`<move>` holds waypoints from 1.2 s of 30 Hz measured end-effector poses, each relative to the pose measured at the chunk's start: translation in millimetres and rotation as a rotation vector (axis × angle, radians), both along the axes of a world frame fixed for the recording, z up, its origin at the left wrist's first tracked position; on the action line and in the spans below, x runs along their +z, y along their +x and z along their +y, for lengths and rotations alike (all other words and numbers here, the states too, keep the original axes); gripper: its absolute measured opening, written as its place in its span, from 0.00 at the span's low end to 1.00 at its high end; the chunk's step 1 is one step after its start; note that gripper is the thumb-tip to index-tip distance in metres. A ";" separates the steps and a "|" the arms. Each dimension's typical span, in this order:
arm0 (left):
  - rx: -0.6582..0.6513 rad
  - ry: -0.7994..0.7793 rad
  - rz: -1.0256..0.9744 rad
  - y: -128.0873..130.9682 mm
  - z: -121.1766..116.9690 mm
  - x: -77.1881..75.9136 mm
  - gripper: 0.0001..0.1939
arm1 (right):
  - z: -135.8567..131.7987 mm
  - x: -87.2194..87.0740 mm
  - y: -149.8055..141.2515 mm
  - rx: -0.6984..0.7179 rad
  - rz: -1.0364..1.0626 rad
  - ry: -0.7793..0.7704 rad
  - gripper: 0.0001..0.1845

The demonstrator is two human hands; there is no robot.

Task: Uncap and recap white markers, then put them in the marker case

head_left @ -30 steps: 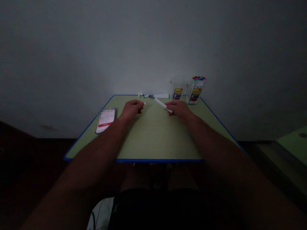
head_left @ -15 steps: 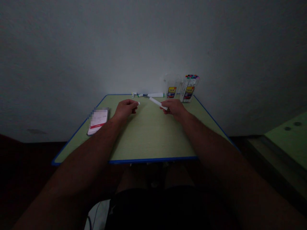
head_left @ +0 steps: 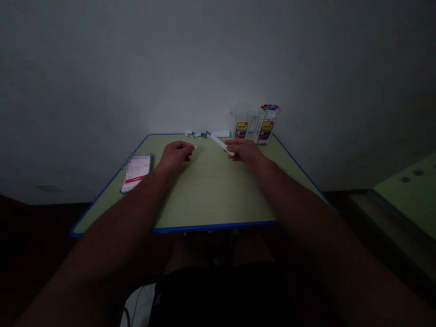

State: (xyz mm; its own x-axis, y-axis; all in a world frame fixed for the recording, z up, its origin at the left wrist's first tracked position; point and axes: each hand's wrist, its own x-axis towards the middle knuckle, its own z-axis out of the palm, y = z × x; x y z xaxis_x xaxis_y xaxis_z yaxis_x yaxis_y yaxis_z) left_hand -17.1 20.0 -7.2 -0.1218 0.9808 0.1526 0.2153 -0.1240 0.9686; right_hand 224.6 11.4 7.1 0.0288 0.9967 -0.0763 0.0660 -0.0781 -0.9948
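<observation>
My right hand (head_left: 245, 151) grips a white marker pen (head_left: 220, 144) that points up and to the left over the green table (head_left: 211, 195). My left hand (head_left: 177, 154) is closed around a small white piece, probably the pen's cap (head_left: 194, 147), whose tip sticks out at the fingertips. The two hands rest on the tabletop, a short gap between them. Beyond them, several loose white markers (head_left: 208, 134) lie along the table's far edge.
Two clear marker boxes stand at the far right corner, one with coloured caps on top (head_left: 267, 123), one beside it (head_left: 241, 122). A phone (head_left: 136, 171) lies near the left edge. A wall rises right behind the table. Another green surface (head_left: 408, 190) is at right.
The view has drifted, so the table and hands sit slightly further left in the picture. Both hands keep the same hold; the pen's tip is a little closer to the far markers.
</observation>
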 end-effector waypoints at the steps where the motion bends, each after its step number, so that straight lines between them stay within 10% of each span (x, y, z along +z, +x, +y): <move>1: 0.003 -0.002 0.003 0.2 -0.4 0.4 0.08 | -1.4 1.4 -0.4 -0.004 0.006 -0.012 0.13; 36: 0.080 0.184 0.254 0.6 -0.8 -0.1 0.08 | -3.7 0.2 1.4 0.001 -0.019 0.001 0.07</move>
State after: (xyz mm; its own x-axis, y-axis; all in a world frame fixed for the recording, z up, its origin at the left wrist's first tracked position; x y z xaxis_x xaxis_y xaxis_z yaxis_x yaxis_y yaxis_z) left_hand -16.5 19.2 -7.3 -0.1327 0.9228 0.3616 0.4639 -0.2645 0.8455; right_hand 225.9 7.7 7.3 0.0293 0.9968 -0.0746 0.0852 -0.0768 -0.9934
